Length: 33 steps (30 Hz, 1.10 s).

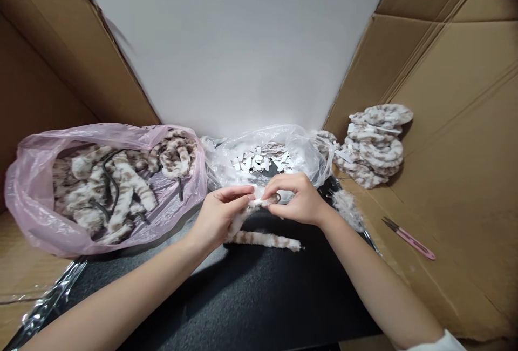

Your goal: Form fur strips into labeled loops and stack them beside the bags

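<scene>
Centrally, pinching one end of the furry strip (pixel 259 238) between left hand (pixel 220 213) and right hand (pixel 297 200), trailing the remainder across the dark mat (pixel 251 297) for slack, bags within reach behind.

Lighting: bright, even, from above; white wall (pixel 234 43) near blown out; soft shadows under the forearms on the dark surface (pixel 243 297); glare on the clear plastic bag (pixel 263 151); focus sharp centrally; wide-angle bending and dim corners at the edges.
</scene>
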Motion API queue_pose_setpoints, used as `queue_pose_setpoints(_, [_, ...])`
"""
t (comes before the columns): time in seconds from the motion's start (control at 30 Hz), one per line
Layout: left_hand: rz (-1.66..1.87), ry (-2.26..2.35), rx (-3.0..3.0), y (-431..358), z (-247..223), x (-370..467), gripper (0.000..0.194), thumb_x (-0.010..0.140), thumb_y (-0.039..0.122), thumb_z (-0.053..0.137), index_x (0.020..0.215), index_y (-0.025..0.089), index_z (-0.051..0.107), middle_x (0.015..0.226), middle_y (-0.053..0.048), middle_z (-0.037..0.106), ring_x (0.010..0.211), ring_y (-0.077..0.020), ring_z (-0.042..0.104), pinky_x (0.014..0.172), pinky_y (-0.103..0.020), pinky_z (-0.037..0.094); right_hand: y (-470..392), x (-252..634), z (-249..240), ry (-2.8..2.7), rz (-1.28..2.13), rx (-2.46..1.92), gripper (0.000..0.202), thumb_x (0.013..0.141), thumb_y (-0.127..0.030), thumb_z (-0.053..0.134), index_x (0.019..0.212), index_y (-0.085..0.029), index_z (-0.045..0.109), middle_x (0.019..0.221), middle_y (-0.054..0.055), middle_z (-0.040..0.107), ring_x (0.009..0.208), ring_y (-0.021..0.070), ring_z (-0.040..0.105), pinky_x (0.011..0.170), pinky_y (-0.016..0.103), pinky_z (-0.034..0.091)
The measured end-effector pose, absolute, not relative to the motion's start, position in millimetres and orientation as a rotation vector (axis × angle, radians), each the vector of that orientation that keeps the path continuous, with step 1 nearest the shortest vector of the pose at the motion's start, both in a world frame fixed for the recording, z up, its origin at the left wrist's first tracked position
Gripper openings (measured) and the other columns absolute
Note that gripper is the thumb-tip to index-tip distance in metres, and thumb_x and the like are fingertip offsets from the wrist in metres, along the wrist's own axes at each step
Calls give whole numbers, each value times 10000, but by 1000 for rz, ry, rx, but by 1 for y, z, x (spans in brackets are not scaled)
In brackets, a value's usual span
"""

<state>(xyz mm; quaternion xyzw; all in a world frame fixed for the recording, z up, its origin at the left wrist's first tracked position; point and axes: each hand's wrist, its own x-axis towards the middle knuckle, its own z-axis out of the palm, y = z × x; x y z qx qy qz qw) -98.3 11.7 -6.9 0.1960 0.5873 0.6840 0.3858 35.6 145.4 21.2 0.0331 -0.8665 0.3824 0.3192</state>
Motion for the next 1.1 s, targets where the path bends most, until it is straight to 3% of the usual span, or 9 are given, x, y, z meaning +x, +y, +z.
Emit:
queue_pose_setpoints(0.2, [1763,1507,484,12,-9,-101,228,538,241,855,739,158,785,737,-49,751,641,-119,636,584,-183,490,143,36,24,-2312,1135,-133,98,671,-82,685,716,-163,714,680,10,685,652,131,618,657,252,479])
queue_pose_setpoints(0.33, [1743,1446,602,12,-7,-103,172,608,263,821,747,165,794,796,-66,767,745,-149,669,679,-197,521,143,35,25,-2308,1330,-325,32,669,-149,719,700,-151,717,679,25,695,667,144,616,638,253,466])
queue_pose_setpoints(0.53, [1696,1428,773,13,-5,-104,208,583,251,867,767,192,791,823,-55,773,771,-175,695,735,-245,556,146,33,25,-2185,1712,-499,145,610,-246,777,670,-135,706,634,20,671,592,123,576,572,249,439])
queue_pose_setpoints(0.83, [1675,1596,1156,10,-7,-106,124,661,229,805,782,209,790,856,-59,771,830,-213,707,778,-306,574,145,24,18,-1786,2178,-711,89,516,-162,729,504,-146,642,480,-20,605,478,78,518,491,211,409])
queue_pose_setpoints(1.0, [1649,1645,1419,9,-10,-109,167,682,204,797,848,224,792,880,-61,769,847,-211,706,796,-311,571,139,20,15,-1601,2293,-857,185,479,-159,732,483,-156,546,450,-43,552,444,55,466,422,169,332])
queue_pose_setpoints(1.1, [1630,1675,1563,8,-11,-111,207,667,207,815,872,217,788,892,-70,769,835,-214,710,784,-315,576,136,18,14,-1514,2347,-920,222,496,-132,711,503,-168,492,442,-64,523,431,40,433,450,164,371])
